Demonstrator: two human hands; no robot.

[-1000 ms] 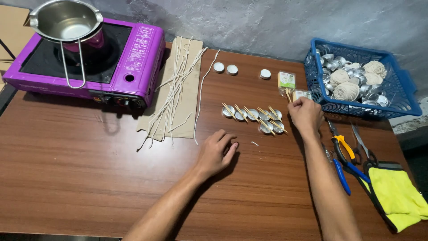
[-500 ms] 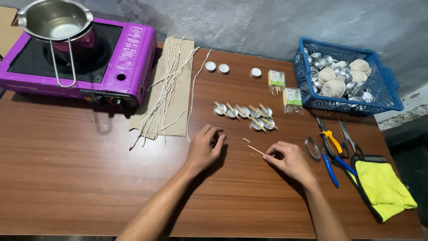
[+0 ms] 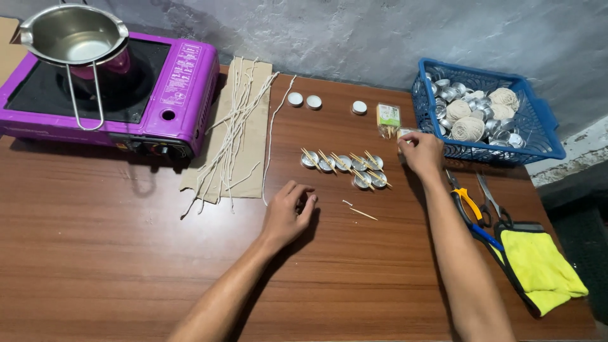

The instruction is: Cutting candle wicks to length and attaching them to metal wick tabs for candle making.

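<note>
Head view, looking down over a brown wooden table [image 3: 126,253]. Right hand [image 3: 421,152] stretched forward to the far right, fingertips pinched at a small pale packet [image 3: 405,133] lying just beside the near-left corner of the blue basket [image 3: 544,136]; probably gripping the packet's edge, though too small to tell for sure. Left hand [image 3: 288,212] resting on the table nearer the body, fingers loosely curled, nothing visibly held. Between the two hands, a double row of small metal cups [image 3: 345,168] with thin wooden sticks laid across them, each stick slanting from far-left to near-right. One loose stick [image 3: 363,213] lying flat on the table, just right of the left hand and well short of the right hand; long axis running left-far to right-near, nearly across the body line; a tiny pale scrap [image 3: 346,202] just beyond it. Left hand clearly the nearer to that stick; right hand nearer to the cups' right end and the basket. Farther left, white wick strings [image 3: 234,126] spread on a strip of brown card, lengthwise away from the body, beside a purple stove [image 3: 183,82] carrying a steel pot [image 3: 76,35]. At the right edge, pliers and scissors [image 3: 475,206] beside a yellow cloth [image 3: 541,269], close under the right forearm.
</note>
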